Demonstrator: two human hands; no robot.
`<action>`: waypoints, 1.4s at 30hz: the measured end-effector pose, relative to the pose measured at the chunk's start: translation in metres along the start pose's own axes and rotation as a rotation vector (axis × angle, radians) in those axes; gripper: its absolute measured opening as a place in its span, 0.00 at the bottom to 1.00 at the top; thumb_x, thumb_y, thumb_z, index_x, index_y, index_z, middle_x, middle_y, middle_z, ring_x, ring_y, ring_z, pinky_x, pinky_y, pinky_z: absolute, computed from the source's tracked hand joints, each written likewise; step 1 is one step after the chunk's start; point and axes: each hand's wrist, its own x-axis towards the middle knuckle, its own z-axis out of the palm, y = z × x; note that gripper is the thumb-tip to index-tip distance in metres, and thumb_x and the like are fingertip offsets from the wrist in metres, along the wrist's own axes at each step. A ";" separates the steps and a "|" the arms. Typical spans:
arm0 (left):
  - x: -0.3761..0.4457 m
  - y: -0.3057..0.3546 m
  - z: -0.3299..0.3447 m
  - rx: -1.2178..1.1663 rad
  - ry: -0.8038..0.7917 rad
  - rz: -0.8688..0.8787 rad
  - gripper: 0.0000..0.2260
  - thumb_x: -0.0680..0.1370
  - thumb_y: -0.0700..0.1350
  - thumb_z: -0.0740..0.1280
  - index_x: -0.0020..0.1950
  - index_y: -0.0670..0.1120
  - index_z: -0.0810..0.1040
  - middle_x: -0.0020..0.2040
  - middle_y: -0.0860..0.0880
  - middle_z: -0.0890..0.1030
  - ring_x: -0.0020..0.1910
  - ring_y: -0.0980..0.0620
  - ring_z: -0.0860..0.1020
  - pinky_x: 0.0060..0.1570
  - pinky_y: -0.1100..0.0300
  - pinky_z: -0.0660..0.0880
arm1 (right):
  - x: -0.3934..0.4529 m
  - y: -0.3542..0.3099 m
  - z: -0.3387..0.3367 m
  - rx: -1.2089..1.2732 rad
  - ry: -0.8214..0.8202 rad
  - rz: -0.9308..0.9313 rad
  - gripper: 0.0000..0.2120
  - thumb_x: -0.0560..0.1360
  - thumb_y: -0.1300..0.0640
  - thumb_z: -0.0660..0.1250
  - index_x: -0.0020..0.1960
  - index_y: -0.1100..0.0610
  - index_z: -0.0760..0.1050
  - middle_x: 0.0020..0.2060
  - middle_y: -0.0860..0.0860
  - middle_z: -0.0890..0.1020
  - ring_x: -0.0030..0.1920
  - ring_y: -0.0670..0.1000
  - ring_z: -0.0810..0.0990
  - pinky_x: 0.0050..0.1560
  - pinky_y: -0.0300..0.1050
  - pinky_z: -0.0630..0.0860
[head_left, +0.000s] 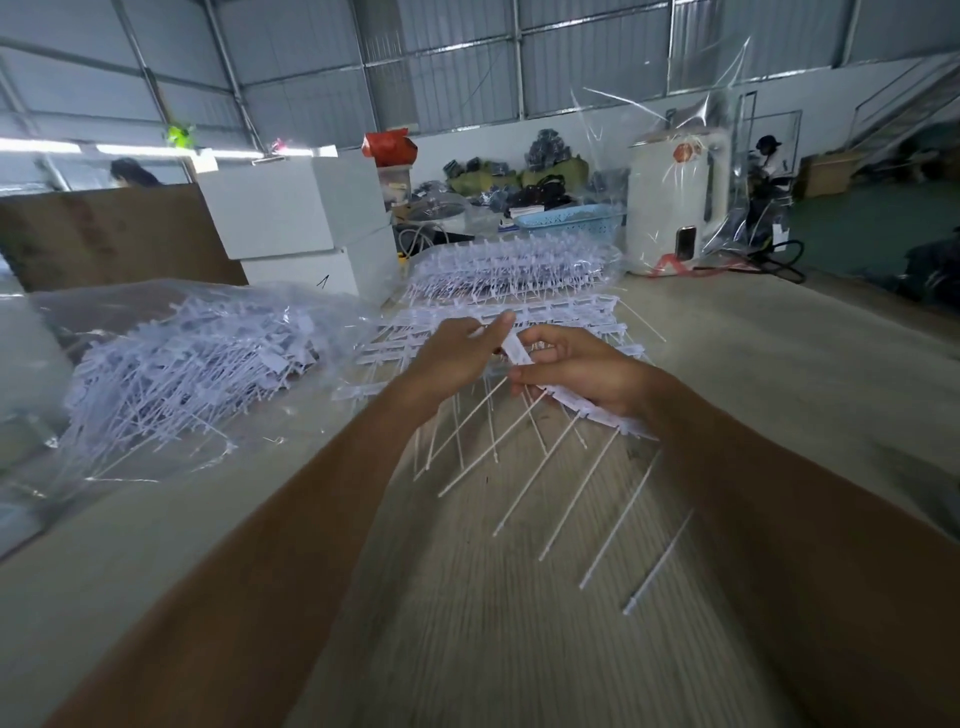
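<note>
At far left, a clear bag (78, 312) lies on the surface (753, 332), heaped with loose ties (197, 374). The left hand (457, 348) pinches the top tab of a strip of white plastic ties (566, 397) with nearly straight fingers. The right hand (576, 369), close beside it, curls round the strip's spine and holds it above the surface, tails fanning nearward. Stacked strips (509, 270) lie beyond.

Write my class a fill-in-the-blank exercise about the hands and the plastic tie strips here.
1. The left hand and the right hand hold a strip of ties that is ____ in colour.
2. The basket behind the stacked strips is ____.
3. The loose ties on the left lie in a clear plastic ____.
Missing words: white; blue; bag.
</note>
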 end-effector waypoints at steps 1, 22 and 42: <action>-0.003 0.002 0.001 -0.015 -0.039 -0.012 0.27 0.77 0.69 0.60 0.49 0.47 0.84 0.39 0.50 0.81 0.35 0.54 0.76 0.31 0.63 0.68 | 0.000 0.000 -0.001 0.026 0.000 -0.003 0.15 0.74 0.65 0.74 0.60 0.61 0.78 0.43 0.62 0.85 0.43 0.53 0.84 0.44 0.40 0.79; -0.002 0.002 -0.010 -0.177 0.003 -0.036 0.15 0.79 0.56 0.68 0.39 0.46 0.81 0.26 0.51 0.75 0.21 0.55 0.68 0.21 0.68 0.61 | -0.008 -0.013 -0.004 -0.264 -0.024 0.025 0.09 0.78 0.51 0.71 0.48 0.57 0.83 0.40 0.51 0.83 0.41 0.46 0.80 0.41 0.36 0.75; -0.013 0.032 -0.019 0.215 -0.192 -0.256 0.14 0.76 0.43 0.63 0.32 0.41 0.78 0.20 0.48 0.72 0.14 0.54 0.63 0.21 0.71 0.58 | -0.002 0.001 -0.008 -0.252 -0.004 0.025 0.13 0.73 0.62 0.76 0.57 0.57 0.85 0.44 0.47 0.87 0.42 0.43 0.83 0.42 0.32 0.75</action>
